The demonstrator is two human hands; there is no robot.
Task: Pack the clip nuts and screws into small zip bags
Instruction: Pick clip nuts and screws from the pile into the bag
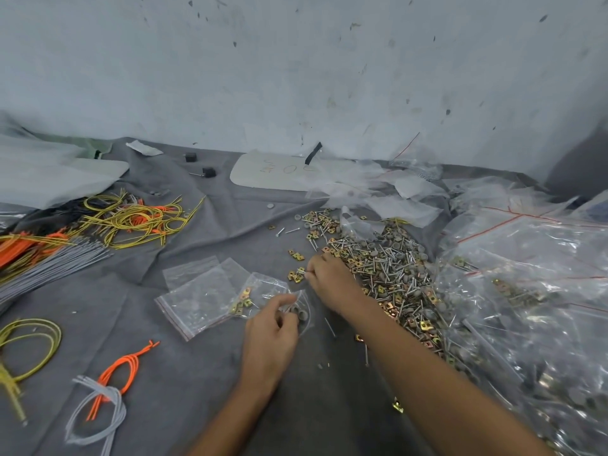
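The left hand [271,334] grips the mouth of one small zip bag [307,299] holding a few grey caps [301,313]. Touching it lies a second bag [263,287] with a handful of clip nuts [241,302], beside about three empty bags [197,301] overlapping on the grey cloth [164,406]. The right hand [329,278] pinches loose clip nuts [293,275] at the edge of the single big pile of screws [391,271].

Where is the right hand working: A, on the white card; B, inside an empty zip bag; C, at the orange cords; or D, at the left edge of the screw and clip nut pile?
D: the right hand pinches clip nuts at the pile's left edge.
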